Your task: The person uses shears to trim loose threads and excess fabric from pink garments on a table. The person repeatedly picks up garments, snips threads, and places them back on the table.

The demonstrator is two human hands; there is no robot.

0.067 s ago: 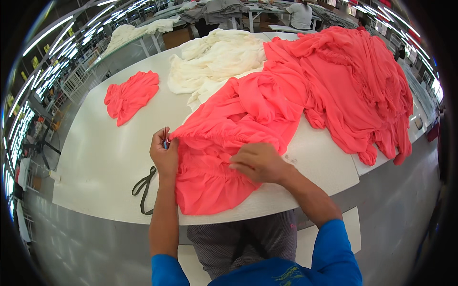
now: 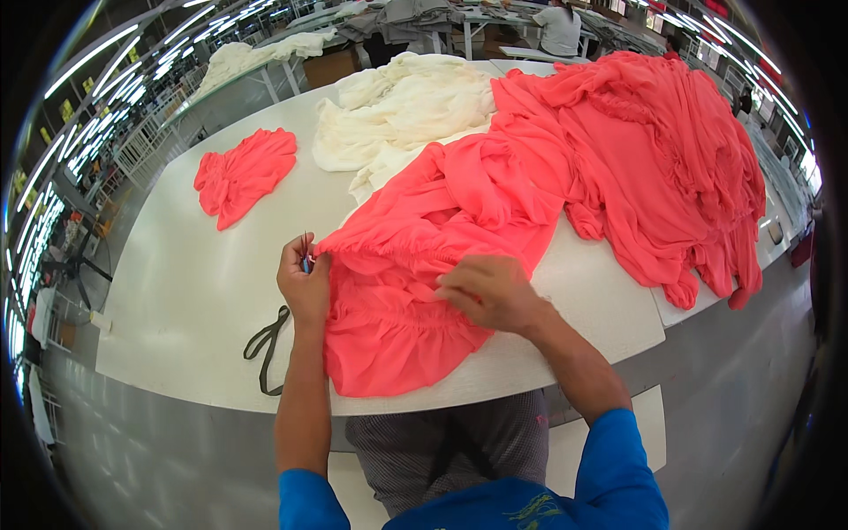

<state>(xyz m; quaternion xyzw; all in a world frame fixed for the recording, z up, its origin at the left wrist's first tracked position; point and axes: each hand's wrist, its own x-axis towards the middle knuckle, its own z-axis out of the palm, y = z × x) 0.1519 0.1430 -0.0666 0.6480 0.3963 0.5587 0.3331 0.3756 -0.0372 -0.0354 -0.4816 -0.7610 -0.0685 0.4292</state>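
A coral garment of thin gathered fabric lies spread before me, its ruffled edge bunched toward my left hand. My left hand is closed at the garment's left corner, gripping its edge. Tucked in the same hand is a small blue tool with a thin pointed tip, which looks like thread snips. Over the middle of the garment hovers my right hand, slightly blurred, its thumb and fingers drawn together. Whatever sits between those fingertips is too small to make out.
A large heap of coral garments covers the table's right side. Cream fabric lies behind, and a small coral piece at far left. A dark strap loop rests near the front edge of the white table. Another person sits far back.
My right hand has shifted slightly up and to the right, away from the fabric's folds. My left hand keeps its place on the garment's corner.
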